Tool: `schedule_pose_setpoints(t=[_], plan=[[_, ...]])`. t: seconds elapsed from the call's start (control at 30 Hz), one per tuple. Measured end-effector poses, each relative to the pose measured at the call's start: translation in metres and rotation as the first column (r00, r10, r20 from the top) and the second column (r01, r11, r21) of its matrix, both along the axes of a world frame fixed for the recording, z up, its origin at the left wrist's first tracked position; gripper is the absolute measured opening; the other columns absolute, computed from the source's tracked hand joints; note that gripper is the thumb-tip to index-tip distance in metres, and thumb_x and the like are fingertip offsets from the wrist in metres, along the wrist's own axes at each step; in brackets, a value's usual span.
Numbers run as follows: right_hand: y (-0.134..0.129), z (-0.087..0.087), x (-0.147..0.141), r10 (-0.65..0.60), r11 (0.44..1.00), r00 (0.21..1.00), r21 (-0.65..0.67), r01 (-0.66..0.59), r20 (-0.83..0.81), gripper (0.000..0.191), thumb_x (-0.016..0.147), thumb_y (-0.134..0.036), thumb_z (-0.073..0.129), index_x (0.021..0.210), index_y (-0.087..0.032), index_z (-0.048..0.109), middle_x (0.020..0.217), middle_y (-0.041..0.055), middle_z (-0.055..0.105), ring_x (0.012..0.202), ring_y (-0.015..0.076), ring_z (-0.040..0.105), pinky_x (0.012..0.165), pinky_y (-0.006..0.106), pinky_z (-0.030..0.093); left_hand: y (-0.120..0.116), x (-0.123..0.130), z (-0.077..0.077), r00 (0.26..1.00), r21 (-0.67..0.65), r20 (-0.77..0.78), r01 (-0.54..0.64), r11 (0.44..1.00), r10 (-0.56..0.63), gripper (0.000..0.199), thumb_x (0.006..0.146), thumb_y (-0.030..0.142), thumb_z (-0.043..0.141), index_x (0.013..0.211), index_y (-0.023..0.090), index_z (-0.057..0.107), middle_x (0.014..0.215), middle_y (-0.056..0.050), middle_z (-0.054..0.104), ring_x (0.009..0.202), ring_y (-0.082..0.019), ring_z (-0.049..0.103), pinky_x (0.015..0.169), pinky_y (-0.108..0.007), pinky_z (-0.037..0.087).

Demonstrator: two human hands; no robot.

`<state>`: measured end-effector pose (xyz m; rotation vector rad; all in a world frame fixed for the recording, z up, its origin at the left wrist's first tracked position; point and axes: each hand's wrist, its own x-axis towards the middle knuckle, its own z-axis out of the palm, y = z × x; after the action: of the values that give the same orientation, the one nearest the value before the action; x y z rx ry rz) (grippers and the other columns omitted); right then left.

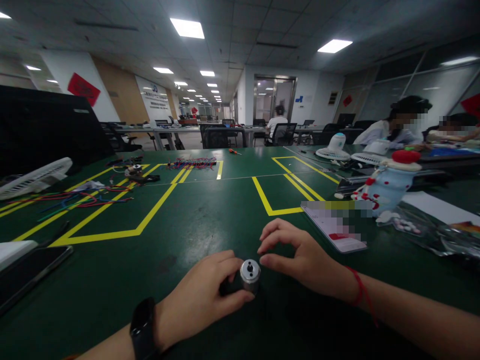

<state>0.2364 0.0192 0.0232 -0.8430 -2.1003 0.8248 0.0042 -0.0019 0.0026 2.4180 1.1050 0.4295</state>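
A small silver cylindrical motor stands upright on the green table, its round end face with dark holes turned up. My left hand, with a black band on the wrist, has its thumb and fingers around the motor from the left. To the right, my right hand hovers beside the motor, fingers curved and thumb apart from them. Nothing shows between those fingers, and a small gap separates them from the motor. A red string circles the right wrist.
Beyond my right hand lie a phone and a light-blue bottle. Loose wires and a wire bundle are at the left and back. An orange screwdriver lies at the far edge. Several people sit farther off.
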Motion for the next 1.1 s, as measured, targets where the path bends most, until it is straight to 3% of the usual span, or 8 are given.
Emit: schedule_pose_setpoints(t=[0.17, 0.3, 0.43, 0.53, 0.63, 0.83, 0.97, 1.1], plan=[[-0.009, 0.007, -0.017, 0.031, 0.999, 0.999, -0.013, -0.031, 0.021, 0.007, 0.082, -0.022, 0.072, 0.088, -0.019, 0.071, 0.100, 0.0026, 0.059, 0.092, 0.0147, 0.058, 0.080, 0.028, 0.048, 0.001, 0.000, -0.002, 1.000, 0.021, 0.001, 0.012, 1.000, -0.012, 0.015, 0.089, 0.035, 0.064, 0.093, 0.021, 0.060, 0.086, 0.000, 0.056, 0.076, -0.017, 0.052, 0.068, -0.028, 0.038], [-0.010, 0.009, -0.015, 0.060, 0.997, 0.998, -0.040, -0.059, 0.032, 0.012, 0.083, -0.025, 0.070, 0.094, -0.019, 0.071, 0.104, 0.0042, 0.058, 0.089, 0.0147, 0.057, 0.079, 0.028, 0.049, 0.001, 0.000, -0.002, 1.000, 0.020, 0.000, 0.014, 1.000, -0.014, 0.016, 0.090, 0.036, 0.063, 0.092, 0.020, 0.059, 0.085, 0.000, 0.056, 0.076, -0.017, 0.052, 0.067, -0.028, 0.038], [0.003, 0.000, 0.000, -0.129, 0.990, 0.991, -0.064, 0.126, -0.045, 0.020, 0.088, -0.033, 0.063, 0.104, -0.021, 0.067, 0.106, 0.0043, 0.056, 0.080, 0.0137, 0.055, 0.071, 0.028, 0.048, 0.001, 0.000, 0.000, 1.000, 0.026, -0.014, 0.001, 1.000, 0.000, 0.019, 0.089, 0.038, 0.064, 0.088, 0.020, 0.058, 0.084, 0.000, 0.056, 0.073, -0.016, 0.051, 0.064, -0.027, 0.036], [0.017, -0.011, 0.012, -0.271, 0.953, 0.962, -0.132, 0.273, 0.029, 0.023, 0.090, -0.036, 0.059, 0.105, -0.020, 0.066, 0.089, 0.0018, 0.058, 0.068, 0.0129, 0.052, 0.062, 0.027, 0.044, 0.000, 0.000, 0.001, 1.000, 0.023, -0.013, -0.001, 1.000, 0.001, 0.019, 0.089, 0.037, 0.064, 0.086, 0.020, 0.058, 0.083, 0.001, 0.055, 0.073, -0.016, 0.051, 0.063, -0.026, 0.035], [0.026, -0.019, 0.017, -0.323, 0.917, 0.941, -0.213, 0.337, 0.099, 0.025, 0.090, -0.037, 0.058, 0.103, -0.017, 0.067, 0.078, 0.0003, 0.058, 0.065, 0.0133, 0.052, 0.059, 0.027, 0.042, 0.000, 0.001, 0.002, 1.000, 0.016, -0.005, 0.002, 1.000, -0.002, 0.019, 0.090, 0.038, 0.063, 0.088, 0.020, 0.058, 0.084, 0.001, 0.055, 0.074, -0.016, 0.051, 0.063, -0.026, 0.035], [0.027, -0.022, 0.019, -0.261, 0.931, 0.957, -0.228, 0.284, 0.129, 0.023, 0.090, -0.034, 0.058, 0.099, -0.016, 0.067, 0.083, 0.0020, 0.063, 0.069, 0.0143, 0.057, 0.061, 0.027, 0.044, -0.001, 0.001, 0.004, 1.000, 0.017, -0.012, 0.004, 1.000, -0.004, 0.018, 0.090, 0.037, 0.062, 0.088, 0.020, 0.058, 0.084, 0.001, 0.055, 0.074, -0.016, 0.051, 0.064, -0.027, 0.035], [0.023, -0.019, 0.013, -0.225, 0.958, 0.954, -0.132, 0.253, 0.195, 0.015, 0.087, -0.028, 0.061, 0.091, -0.016, 0.070, 0.086, 0.0030, 0.065, 0.072, 0.0143, 0.056, 0.064, 0.028, 0.044, -0.001, 0.002, 0.005, 1.000, 0.022, -0.020, 0.006, 1.000, -0.006, 0.020, 0.090, 0.038, 0.062, 0.086, 0.019, 0.057, 0.083, 0.001, 0.055, 0.073, -0.016, 0.050, 0.064, -0.027, 0.035], [0.008, -0.009, -0.005, -0.066, 0.979, 0.996, -0.188, 0.076, 0.058, 0.015, 0.086, -0.028, 0.062, 0.092, -0.016, 0.069, 0.088, 0.0034, 0.064, 0.076, 0.0146, 0.058, 0.066, 0.027, 0.046, -0.001, 0.002, 0.002, 1.000, 0.028, -0.025, -0.001, 1.000, 0.001, 0.020, 0.090, 0.039, 0.062, 0.087, 0.019, 0.058, 0.083, 0.000, 0.056, 0.074, -0.017, 0.051, 0.065, -0.027, 0.036]])
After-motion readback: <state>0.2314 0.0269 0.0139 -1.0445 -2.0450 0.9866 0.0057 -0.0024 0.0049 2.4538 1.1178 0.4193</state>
